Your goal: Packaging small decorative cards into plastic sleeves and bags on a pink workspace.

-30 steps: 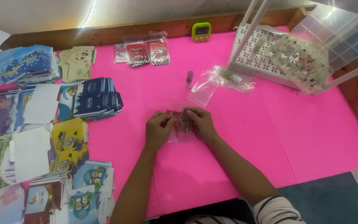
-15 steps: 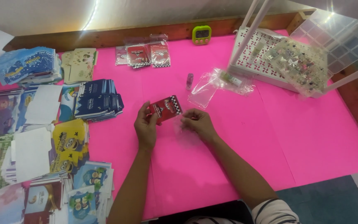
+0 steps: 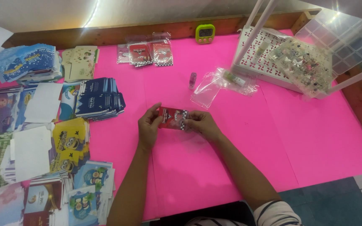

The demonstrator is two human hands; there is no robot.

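Both hands pinch a small red card above the pink table.

The left hand [image 3: 148,127] and right hand [image 3: 200,121] grip the red card [image 3: 173,118] by its ends, between them. A loose pinch could drop it. Beyond the right hand lie clear bags [image 3: 208,89]; farther ahead, red packets [image 3: 145,53]; left, blue card stacks [image 3: 99,98].

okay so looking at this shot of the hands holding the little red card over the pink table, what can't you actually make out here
Head view, the only one:
- Red card: its picture is too small to read; the left hand and right hand cover both ends.
- Whether a clear sleeve wraps the card: cannot tell, glare and size.
- Small pieces in the clear compartment box: too small, blurred by the lid.
- Card stacks at left: cut off by the frame edge.
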